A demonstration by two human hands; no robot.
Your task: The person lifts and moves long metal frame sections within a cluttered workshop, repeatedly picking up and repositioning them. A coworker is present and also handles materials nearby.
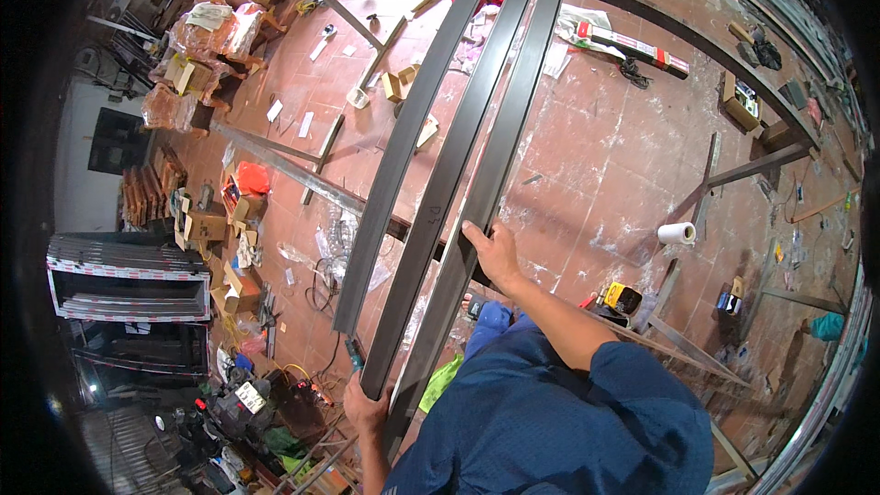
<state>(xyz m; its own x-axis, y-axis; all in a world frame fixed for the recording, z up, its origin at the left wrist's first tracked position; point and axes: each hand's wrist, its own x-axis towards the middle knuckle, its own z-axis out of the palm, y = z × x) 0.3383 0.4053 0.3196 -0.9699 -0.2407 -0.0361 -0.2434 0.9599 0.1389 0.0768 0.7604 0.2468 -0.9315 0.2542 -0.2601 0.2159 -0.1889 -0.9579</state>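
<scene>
Three long dark grey metal profiles lie side by side, running from near my body to the far edge. The left profile ends short of the other two. My left hand is closed around the near end of the middle profile, which bears a small handwritten mark. On the right profile, my right hand grips the edge with its thumb on top; its fingertips are partly hidden. Beneath the profiles runs a dark metal support frame. A teal-handled tool is by my left hand.
Around the red tiled floor are a white roll, a yellow-and-black tool and a long red-and-white box. Plastic-wrapped chairs, cardboard boxes and a motorbike stand at left. A frame bar crosses the right side.
</scene>
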